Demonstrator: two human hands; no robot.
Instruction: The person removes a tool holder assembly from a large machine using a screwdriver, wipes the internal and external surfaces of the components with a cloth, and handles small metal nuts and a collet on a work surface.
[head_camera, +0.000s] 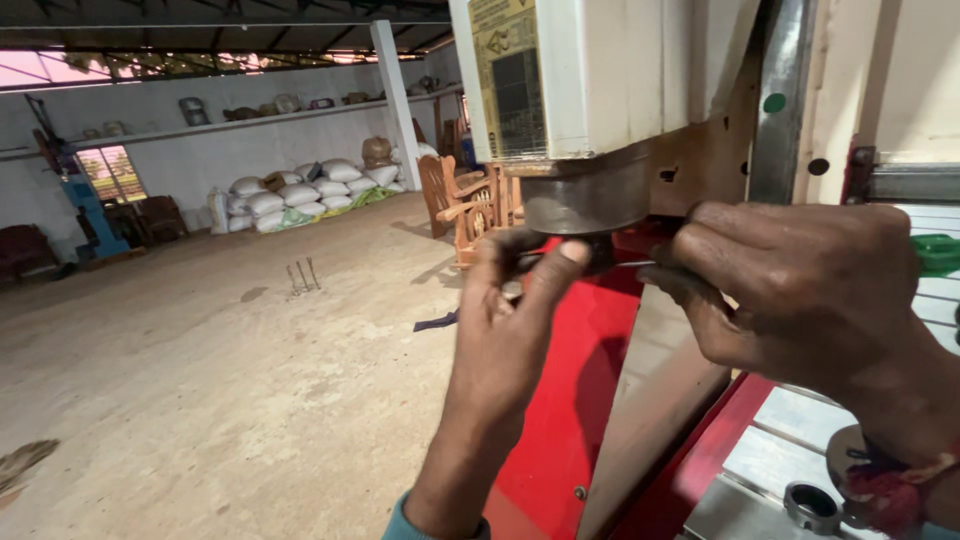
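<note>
Both hands were raised to the underside of a grey metal spindle nose (585, 200) on a cream-and-red workshop machine. The left hand (515, 310) pinched narrowly, thumb and fingertips closed on a small dark fitting (590, 252) just beneath the spindle. The right hand (800, 290) was curled closed around a thin dark rod or key (640, 262) reaching in to that same fitting.

Judged from this pose, the work would go best with the left hand steadying the fitting squarely under the spindle while the right turned its tool without slipping, fingers kept off any cutting edge.

The fitting itself was largely hidden by fingers and shadow; its kind could not be determined. The tool's tip was hidden, and the right forearm was cut off at the frame edge. A metal ring (810, 505) lay on the grey tabletop (770, 460) below. Stacked white sacks (300, 190) and a wooden chair (470, 205) stood well apart across the dirt floor (200, 380).
</note>
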